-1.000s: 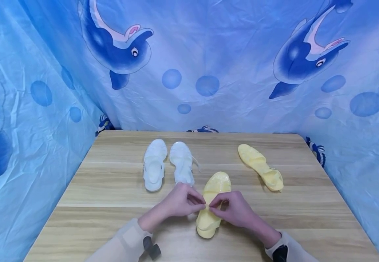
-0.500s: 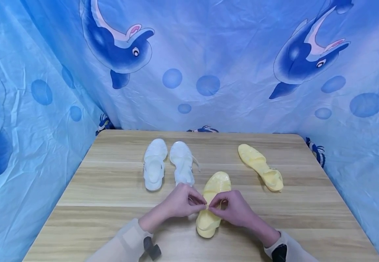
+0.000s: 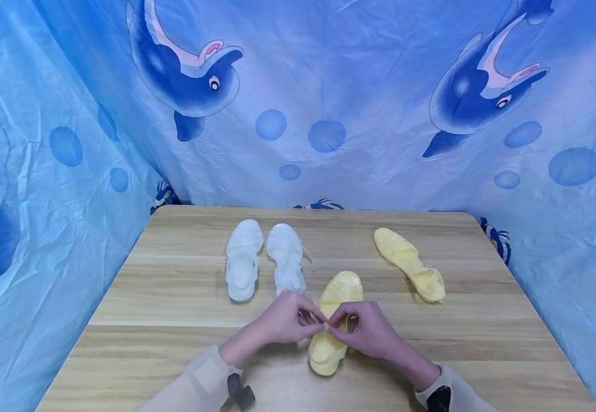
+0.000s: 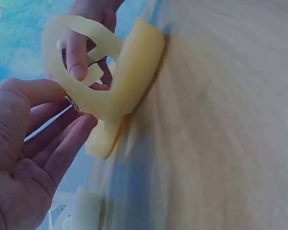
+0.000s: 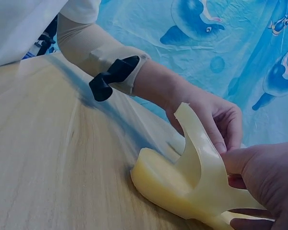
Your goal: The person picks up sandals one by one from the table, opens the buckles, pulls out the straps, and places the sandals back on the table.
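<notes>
We found the yellow sandal [image 3: 324,347] at lower centre of the head view, on the bench [image 3: 122,309]. The left hand [image 3: 286,318] pinched its strap [image 4: 84,94] beside the buckle [image 4: 73,103]; the right hand [image 3: 368,329] appeared to pinch the loose end. We judged the sandal light, flexible and rather slippery, best gripped close to the buckle.

Fingers [image 4: 43,91] in facing pinches

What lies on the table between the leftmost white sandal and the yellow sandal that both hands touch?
The other white sandal, its near end hidden by the left hand, as the head view shows.
</notes>
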{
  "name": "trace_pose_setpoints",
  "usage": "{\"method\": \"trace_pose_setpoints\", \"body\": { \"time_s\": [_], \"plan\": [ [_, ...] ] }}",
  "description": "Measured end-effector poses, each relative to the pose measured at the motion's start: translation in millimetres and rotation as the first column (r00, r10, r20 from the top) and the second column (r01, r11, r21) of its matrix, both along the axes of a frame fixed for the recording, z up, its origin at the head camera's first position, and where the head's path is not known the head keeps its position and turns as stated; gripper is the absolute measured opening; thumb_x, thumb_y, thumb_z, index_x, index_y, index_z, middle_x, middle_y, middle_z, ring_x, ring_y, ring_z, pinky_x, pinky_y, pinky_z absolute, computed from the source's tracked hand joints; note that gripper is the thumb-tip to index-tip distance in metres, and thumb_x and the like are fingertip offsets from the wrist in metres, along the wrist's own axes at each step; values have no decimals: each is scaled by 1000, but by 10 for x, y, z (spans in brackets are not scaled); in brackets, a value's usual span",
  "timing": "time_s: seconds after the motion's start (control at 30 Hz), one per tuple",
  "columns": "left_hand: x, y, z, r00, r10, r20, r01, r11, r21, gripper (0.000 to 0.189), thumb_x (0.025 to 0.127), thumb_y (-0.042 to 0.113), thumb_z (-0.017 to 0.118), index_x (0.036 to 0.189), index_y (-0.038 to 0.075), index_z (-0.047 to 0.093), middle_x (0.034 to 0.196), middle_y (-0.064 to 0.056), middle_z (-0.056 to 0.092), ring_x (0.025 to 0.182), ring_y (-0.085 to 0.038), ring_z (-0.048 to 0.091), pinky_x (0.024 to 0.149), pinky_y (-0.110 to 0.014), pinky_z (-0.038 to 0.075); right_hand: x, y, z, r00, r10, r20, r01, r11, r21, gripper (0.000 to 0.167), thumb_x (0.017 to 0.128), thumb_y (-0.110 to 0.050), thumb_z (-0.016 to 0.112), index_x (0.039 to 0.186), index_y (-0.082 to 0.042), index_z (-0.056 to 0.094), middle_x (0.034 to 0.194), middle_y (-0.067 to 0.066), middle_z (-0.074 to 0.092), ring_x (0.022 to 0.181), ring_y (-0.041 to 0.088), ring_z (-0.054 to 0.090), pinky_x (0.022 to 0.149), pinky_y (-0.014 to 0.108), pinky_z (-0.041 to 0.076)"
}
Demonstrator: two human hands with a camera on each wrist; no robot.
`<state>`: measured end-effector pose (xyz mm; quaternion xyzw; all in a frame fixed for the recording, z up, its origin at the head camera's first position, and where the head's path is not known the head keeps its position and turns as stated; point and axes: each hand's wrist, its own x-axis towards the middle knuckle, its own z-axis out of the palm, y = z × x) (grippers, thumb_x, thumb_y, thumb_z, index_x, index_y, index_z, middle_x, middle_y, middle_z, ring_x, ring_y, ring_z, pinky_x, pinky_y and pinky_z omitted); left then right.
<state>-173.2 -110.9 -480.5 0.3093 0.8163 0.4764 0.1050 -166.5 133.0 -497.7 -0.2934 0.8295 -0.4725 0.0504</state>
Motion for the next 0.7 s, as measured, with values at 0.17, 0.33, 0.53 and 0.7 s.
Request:
{"method": "trace_pose_setpoints", "body": {
  "time_s": [0.17,0.33,0.53,0.7],
  "plan": [
    [-20,11,27,1000,-4,-26,3,999,-33,7,88,10,86,95,10,85,90,-5,83,72,5,71,67,-17,62,4,-29,19,1000,-24,9,24,1000,10,8,86,-20,90,89,-23,82,84,-13,80,76,-1,69,70,25,59],
    [-39,-1,29,1000,-12,-29,11,999,-31,4,88,8,85,92,10,85,87,-4,82,71,6,70,66,-18,62,11,-20,2,1000,-20,-2,20,1000,10,13,85,-14,89,89,-24,82,84,-12,79,76,-2,69,72,24,60],
    [-41,-40,12,1000,6,7,-6,1000,-11,5,88,5,82,91,9,83,87,-6,81,73,5,71,67,-19,63,18,22,-51,1000,-25,-9,25,1000,-4,18,83,-7,89,88,-21,81,83,-5,79,75,-1,67,68,22,59],
    [48,0,46,999,42,-32,-44,998,-46,19,88,16,86,104,6,83,96,-7,83,80,-2,75,72,-18,63,-22,53,-37,999,10,-48,-11,1000,-26,15,86,-9,86,93,-20,79,93,1,80,82,5,70,69,25,62]
  ]
}}
